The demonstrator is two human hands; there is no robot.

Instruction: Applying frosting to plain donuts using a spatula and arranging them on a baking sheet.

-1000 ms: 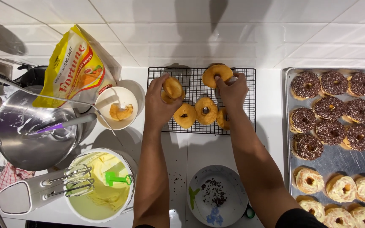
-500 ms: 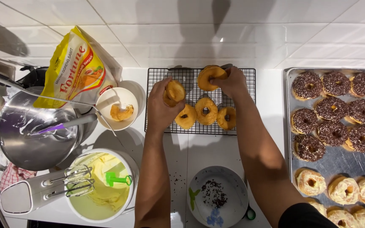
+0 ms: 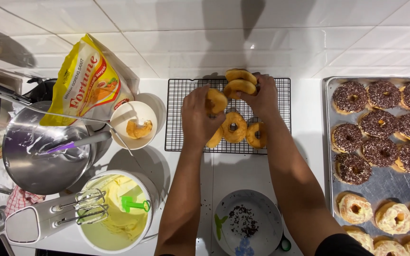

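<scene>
**kitchen_lurker:** White tiled counter (image 3: 243, 166) shot from overhead, full baking session going on. Black wire cooling rack (image 3: 181, 114) sits at top centre, and both hands are over it. Left hand (image 3: 198, 118) is closed around a plain donut (image 3: 217, 100), holding it just off the rack. Right hand (image 3: 262, 97) grips another plain donut (image 3: 239, 87), which rests on or just over a third one (image 3: 241, 74) at the rack's far edge. Can't tell if those two actually touch.

**glazefan:** How far along does it look?

**kitchen_lurker:** Judging purely by what's lying around, well past half. Metal tray (image 3: 385, 185) on the right edge carries chocolate-sprinkled donuts (image 3: 380, 151) across its upper part and white-creamed ones (image 3: 380, 218) along the bottom right. Only a few bare donuts (image 3: 236, 127) are left lying on the rack below the hands, plus the ones being held.

**glazefan:** And the toppings?

**kitchen_lurker:** Bowl of pale yellow cream (image 3: 115, 213) at lower left with a hand mixer (image 3: 48, 220) resting across it and a green spatula (image 3: 134, 205) stuck in. Blue-patterned plate (image 3: 247, 223) at bottom centre has only a small scatter of chocolate sprinkles. Small white bowl (image 3: 134, 124) left of the rack holds a donut piece, with a yellow oil pouch (image 3: 88, 78) and a steel mixing bowl (image 3: 43, 156) further left.
</scene>
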